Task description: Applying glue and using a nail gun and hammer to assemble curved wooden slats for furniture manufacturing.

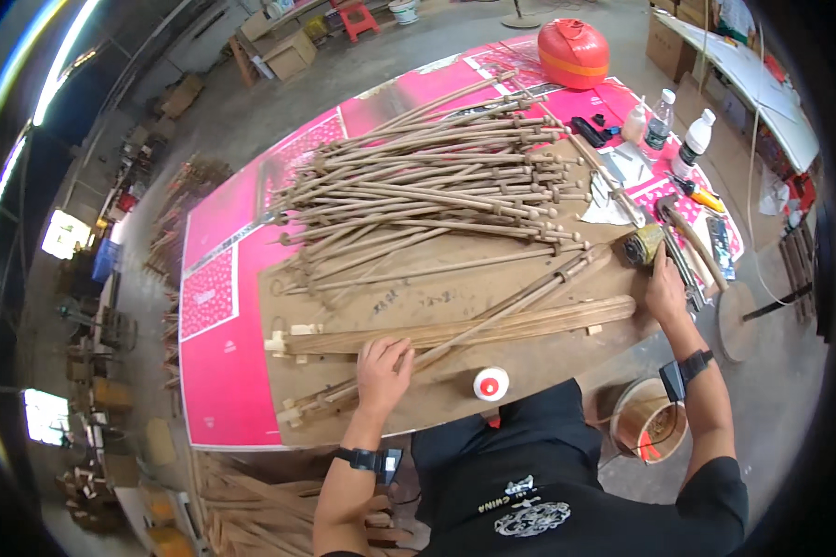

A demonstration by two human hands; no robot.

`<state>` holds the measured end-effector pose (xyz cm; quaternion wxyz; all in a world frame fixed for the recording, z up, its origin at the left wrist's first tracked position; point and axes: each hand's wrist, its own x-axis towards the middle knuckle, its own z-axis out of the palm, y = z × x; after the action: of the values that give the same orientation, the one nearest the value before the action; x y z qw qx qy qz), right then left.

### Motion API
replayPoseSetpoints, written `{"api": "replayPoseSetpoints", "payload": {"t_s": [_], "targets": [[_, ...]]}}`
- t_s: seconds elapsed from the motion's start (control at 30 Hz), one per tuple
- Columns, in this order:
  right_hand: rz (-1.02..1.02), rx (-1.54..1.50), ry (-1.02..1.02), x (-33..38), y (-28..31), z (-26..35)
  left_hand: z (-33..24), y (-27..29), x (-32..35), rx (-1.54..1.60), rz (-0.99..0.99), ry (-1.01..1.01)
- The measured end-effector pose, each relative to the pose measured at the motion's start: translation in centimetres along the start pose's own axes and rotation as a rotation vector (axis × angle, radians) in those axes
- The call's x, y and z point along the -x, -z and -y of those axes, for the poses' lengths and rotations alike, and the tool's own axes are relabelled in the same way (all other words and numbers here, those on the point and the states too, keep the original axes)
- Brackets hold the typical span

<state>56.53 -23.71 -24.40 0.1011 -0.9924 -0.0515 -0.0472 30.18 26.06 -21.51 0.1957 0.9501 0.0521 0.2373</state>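
Note:
My left hand (384, 371) presses down on a long wooden rod (492, 314) that lies slanted across a flat wooden slat (529, 323) on the brown board (418, 297). My right hand (664, 290) reaches to the right edge of the bench and rests by a hammer (650, 239), its fingers near the wooden handle; whether it grips the handle is unclear. A big pile of turned wooden rods (437, 176) lies beyond both hands. A white and red glue bottle cap (490, 383) stands near the front edge.
A pink sheet (218, 278) covers the bench under the board. At the far end sit a red round lantern (573, 53), plastic bottles (695, 139), a black tool (593, 130) and a yellow-handled tool (706, 197). A bucket (648, 420) stands on the floor at my right. Wood pieces (251, 511) lie below left.

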Motion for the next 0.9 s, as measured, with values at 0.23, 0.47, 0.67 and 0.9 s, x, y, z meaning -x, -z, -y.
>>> {"api": "replayPoseSetpoints", "payload": {"t_s": [0.23,0.47,0.67,0.9], "targets": [[-0.414,-0.075,0.307,3.3,3.0,4.0,1.5,-2.3,-7.9,-0.155,0.055,-0.056],[0.332,-0.811,0.841,12.0,1.7,13.2,3.7,-7.9,-13.0,-0.222,0.262,-0.154],[0.424,-0.970,0.858,13.5,-1.6,16.8,4.0,-8.8,-14.0,-0.121,0.309,-0.184],[0.373,-0.920,0.917,14.1,-4.2,18.3,0.3,-5.4,-13.1,-0.066,0.251,-0.161]]}}
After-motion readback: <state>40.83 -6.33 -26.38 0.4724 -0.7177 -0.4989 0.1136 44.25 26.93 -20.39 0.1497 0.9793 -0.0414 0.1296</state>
